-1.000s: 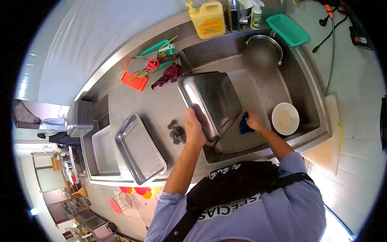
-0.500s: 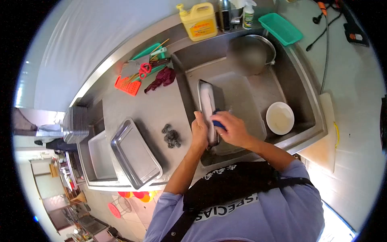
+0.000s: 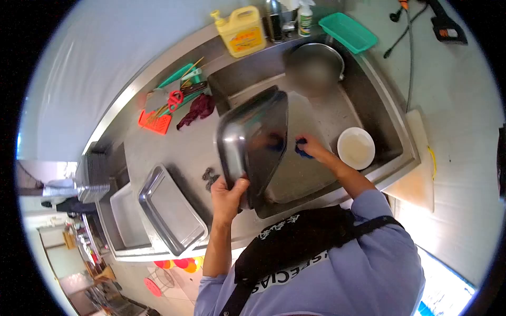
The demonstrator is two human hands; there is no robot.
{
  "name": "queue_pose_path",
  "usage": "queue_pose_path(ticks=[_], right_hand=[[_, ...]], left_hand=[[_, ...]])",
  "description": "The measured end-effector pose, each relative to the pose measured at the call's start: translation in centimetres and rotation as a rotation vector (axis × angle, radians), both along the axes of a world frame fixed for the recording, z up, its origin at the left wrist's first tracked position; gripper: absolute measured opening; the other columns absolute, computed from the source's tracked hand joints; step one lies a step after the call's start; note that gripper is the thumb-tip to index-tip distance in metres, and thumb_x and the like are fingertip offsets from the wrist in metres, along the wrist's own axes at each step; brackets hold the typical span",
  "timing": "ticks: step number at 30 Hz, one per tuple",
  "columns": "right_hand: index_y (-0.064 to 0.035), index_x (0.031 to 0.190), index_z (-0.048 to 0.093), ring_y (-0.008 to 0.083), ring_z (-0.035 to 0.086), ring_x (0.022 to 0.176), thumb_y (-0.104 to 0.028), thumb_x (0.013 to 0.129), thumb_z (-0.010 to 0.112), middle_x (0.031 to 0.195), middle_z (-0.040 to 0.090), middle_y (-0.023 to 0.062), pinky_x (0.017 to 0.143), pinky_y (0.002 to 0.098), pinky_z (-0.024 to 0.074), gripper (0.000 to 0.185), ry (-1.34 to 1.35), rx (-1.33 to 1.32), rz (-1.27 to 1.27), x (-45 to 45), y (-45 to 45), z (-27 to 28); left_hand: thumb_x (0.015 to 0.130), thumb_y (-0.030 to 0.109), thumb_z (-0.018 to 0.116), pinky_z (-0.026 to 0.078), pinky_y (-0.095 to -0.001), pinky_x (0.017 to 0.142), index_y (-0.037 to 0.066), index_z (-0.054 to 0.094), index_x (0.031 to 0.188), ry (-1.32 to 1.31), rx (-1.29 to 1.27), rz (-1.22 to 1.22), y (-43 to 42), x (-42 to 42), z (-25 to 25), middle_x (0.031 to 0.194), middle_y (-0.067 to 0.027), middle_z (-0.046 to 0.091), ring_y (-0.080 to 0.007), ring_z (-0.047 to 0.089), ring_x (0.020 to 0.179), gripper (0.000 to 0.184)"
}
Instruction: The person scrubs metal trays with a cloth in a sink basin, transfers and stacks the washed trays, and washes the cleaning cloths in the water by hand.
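A deep metal pan [image 3: 253, 142] stands tilted over the left edge of the sink basin, and my left hand [image 3: 227, 197] grips its near end. My right hand [image 3: 312, 146] is closed on a dark blue scrubbing cloth [image 3: 302, 149], a short way right of the pan and apart from it. To the left of the pan, partly hidden by it and my hand, lies a grey steel-wool scrubber [image 3: 210, 178]. A second metal tray [image 3: 174, 209] rests on the steel counter farther left.
The basin holds a white bowl [image 3: 356, 148] and a round metal pot [image 3: 315, 68]. Behind stand a yellow jug [image 3: 241, 34], a spray bottle [image 3: 304, 19] and a green tray [image 3: 348, 32]. Red scissors [image 3: 175, 100] and a maroon cloth [image 3: 197, 111] lie at the back left.
The pan has turned from edge-on to show its broad side, tilting up and leftward. My right hand with the blue cloth has moved off it to the right. The view has shifted slightly.
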State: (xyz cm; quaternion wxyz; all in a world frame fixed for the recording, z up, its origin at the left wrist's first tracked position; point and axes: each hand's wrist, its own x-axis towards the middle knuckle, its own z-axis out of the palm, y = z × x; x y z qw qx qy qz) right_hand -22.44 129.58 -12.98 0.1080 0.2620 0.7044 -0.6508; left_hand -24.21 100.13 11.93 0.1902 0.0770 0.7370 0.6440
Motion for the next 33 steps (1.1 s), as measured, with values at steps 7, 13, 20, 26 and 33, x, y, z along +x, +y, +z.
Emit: queue_pose_path(ticks=[7,13,20,26,33], right_hand=[[-0.0074,0.121,0.054,0.0265,0.058,0.102,-0.052,0.089,0.048,0.117,0.056,0.0149,0.088,0.0425,0.046,0.055,0.065,-0.88,-0.208,2.0,6.4,2.0],[-0.0035,0.121,0.049,0.0242,0.06,0.089,-0.029,0.084,0.065,0.108,0.058,0.0151,0.069,0.0381,0.0524,0.048,0.123,-0.518,-0.149,1.5,4.3,12.8],[0.0022,0.115,0.049,0.0213,0.059,0.085,0.0,0.066,0.058,0.099,0.06,0.0124,0.071,0.0352,0.0502,0.05,0.253,-0.153,-0.439,0.5,3.9,16.7],[0.0015,0.122,0.048,0.0159,0.057,0.09,-0.001,0.073,0.055,0.102,0.06,0.0085,0.083,0.0286,0.0442,0.05,0.616,0.191,-0.419,0.5,4.5,21.9],[-0.0059,0.136,0.039,0.0197,0.057,0.102,-0.007,0.08,0.061,0.117,0.058,0.0131,0.088,0.0302,0.0442,0.06,0.664,0.608,-0.368,-0.4,2.1,19.1]], left_hand=[[0.071,0.028,0.075,0.045,-0.031,0.05,0.01,0.056,0.073,0.947,-0.432,-0.618,1.6,1.2,0.5,0.063,-0.0026,0.056,-0.0202,0.057,0.057,0.026],[0.074,0.021,0.064,0.048,-0.0334,0.057,0.011,0.052,0.077,1.126,-0.498,-0.867,2.4,2.3,-3.4,0.069,-0.0028,0.052,-0.0213,0.057,0.066,0.016],[0.072,0.019,0.066,0.046,-0.0355,0.077,0.012,0.059,0.09,1.184,-0.653,-0.714,2.0,1.9,-7.5,0.083,-0.0035,0.056,-0.0213,0.057,0.084,0.021],[0.07,0.016,0.069,0.041,-0.0402,0.089,0.011,0.062,0.098,0.979,-0.671,-0.529,0.8,1.2,-8.0,0.101,-0.0078,0.058,-0.0269,0.055,0.098,0.03],[0.076,0.017,0.067,0.046,-0.0399,0.082,0.01,0.062,0.095,0.72,-0.607,-0.484,1.0,1.0,-9.5,0.099,-0.0081,0.059,-0.028,0.057,0.094,0.022]])
